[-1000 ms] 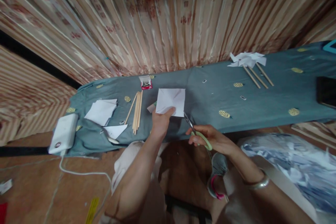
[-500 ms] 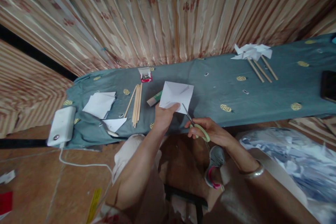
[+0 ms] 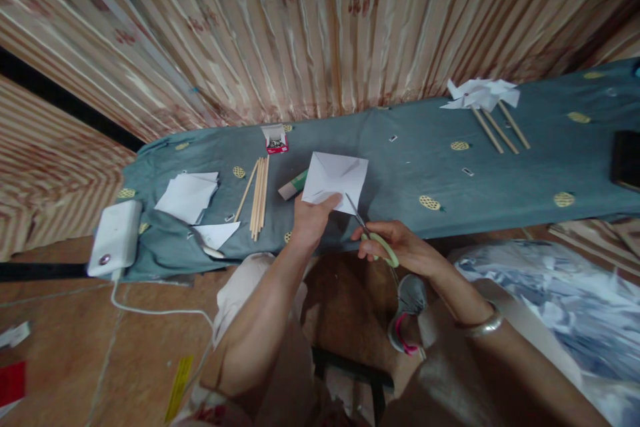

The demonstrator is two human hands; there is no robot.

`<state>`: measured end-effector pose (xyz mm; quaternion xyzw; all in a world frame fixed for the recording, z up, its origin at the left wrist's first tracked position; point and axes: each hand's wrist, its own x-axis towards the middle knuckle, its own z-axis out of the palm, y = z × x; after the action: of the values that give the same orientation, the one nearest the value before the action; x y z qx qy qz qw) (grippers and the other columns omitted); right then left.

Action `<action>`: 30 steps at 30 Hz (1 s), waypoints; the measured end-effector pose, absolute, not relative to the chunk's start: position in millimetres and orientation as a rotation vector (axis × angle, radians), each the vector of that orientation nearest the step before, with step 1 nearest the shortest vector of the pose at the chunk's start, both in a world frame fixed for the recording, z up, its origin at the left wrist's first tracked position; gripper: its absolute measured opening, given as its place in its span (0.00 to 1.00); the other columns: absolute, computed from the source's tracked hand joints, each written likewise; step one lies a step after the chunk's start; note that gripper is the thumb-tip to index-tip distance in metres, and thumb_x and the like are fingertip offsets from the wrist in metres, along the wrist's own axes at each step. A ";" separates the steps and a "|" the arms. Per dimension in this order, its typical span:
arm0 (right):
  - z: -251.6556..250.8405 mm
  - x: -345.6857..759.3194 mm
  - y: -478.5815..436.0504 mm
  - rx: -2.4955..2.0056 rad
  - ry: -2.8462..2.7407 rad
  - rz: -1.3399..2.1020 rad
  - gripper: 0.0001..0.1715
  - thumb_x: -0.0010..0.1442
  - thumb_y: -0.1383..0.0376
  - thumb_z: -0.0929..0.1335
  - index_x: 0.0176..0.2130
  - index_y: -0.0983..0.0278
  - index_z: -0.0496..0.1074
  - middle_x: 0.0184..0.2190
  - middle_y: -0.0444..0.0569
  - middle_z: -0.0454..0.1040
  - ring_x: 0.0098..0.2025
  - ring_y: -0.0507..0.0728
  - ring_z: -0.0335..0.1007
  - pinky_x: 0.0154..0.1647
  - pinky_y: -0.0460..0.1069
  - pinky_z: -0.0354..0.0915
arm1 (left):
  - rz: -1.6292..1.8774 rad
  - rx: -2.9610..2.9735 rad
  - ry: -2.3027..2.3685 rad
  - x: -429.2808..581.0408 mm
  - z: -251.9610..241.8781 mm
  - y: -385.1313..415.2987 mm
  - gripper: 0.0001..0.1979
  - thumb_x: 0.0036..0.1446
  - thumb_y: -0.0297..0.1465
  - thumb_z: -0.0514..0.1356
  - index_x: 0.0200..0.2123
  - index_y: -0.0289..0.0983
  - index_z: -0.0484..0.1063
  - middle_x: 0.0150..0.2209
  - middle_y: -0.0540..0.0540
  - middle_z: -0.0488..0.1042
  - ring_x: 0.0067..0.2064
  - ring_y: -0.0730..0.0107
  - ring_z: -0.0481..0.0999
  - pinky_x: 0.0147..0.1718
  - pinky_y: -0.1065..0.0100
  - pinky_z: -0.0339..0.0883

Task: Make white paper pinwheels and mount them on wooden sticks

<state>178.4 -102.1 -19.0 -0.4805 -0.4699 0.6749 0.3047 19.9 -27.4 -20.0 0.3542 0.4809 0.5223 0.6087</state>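
Note:
A square sheet of white paper (image 3: 336, 173) with diagonal creases is pinched by its near left edge in my left hand (image 3: 314, 217), thumb on top. My right hand (image 3: 395, 245) is closed round the green handles of a pair of scissors (image 3: 383, 250). The blades point up and left, their tips at the paper's near right part. Partly hidden behind the sheet lies a green and tan box (image 3: 293, 185). Left of it are several wooden sticks (image 3: 259, 200) and an open red box (image 3: 277, 140) of small metal pieces.
Paper pinwheels (image 3: 483, 95) on sticks lie at the far right of the cloth-covered table (image 3: 400, 173). Stacked white paper (image 3: 187, 197), a loose paper triangle (image 3: 218, 235) and a white corded device (image 3: 116, 238) are at the left. A clear bag (image 3: 555, 307) of paper scraps stands at lower right.
The view has shifted very slightly. Both hands, the paper and the scissors keep nearly the same positions, the blade tips still at the sheet.

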 end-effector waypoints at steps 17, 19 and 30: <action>-18.4 176.2 -102.0 -1.318 -1.094 1.828 0.27 0.39 0.50 0.78 0.32 0.67 0.73 0.20 0.42 0.73 0.22 0.47 0.66 0.23 0.43 0.62 | 1.207 0.831 1.101 18.6 -20.7 -26.8 0.26 0.33 0.28 0.70 0.42 0.32 0.76 0.37 0.44 0.80 0.36 0.63 0.77 0.39 0.64 0.70; -19.4 176.0 -101.9 -1.319 -1.087 1.828 0.27 0.39 0.50 0.78 0.32 0.67 0.74 0.20 0.42 0.73 0.22 0.47 0.66 0.23 0.43 0.62 | 1.210 0.832 1.098 18.5 -20.9 -26.4 0.26 0.33 0.28 0.69 0.41 0.32 0.76 0.36 0.44 0.80 0.35 0.64 0.77 0.38 0.64 0.70; -23.0 175.7 -101.7 -1.324 -1.013 1.835 0.25 0.35 0.55 0.80 0.31 0.66 0.75 0.18 0.41 0.72 0.20 0.47 0.66 0.22 0.42 0.62 | 1.221 0.828 1.077 18.7 -19.1 -27.1 0.25 0.33 0.28 0.69 0.41 0.32 0.76 0.37 0.44 0.80 0.36 0.64 0.77 0.40 0.65 0.70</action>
<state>175.7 -101.7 -23.0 -0.5049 -0.3865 0.6999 0.3253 18.7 -27.1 -19.1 0.3587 0.4667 0.5290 0.6113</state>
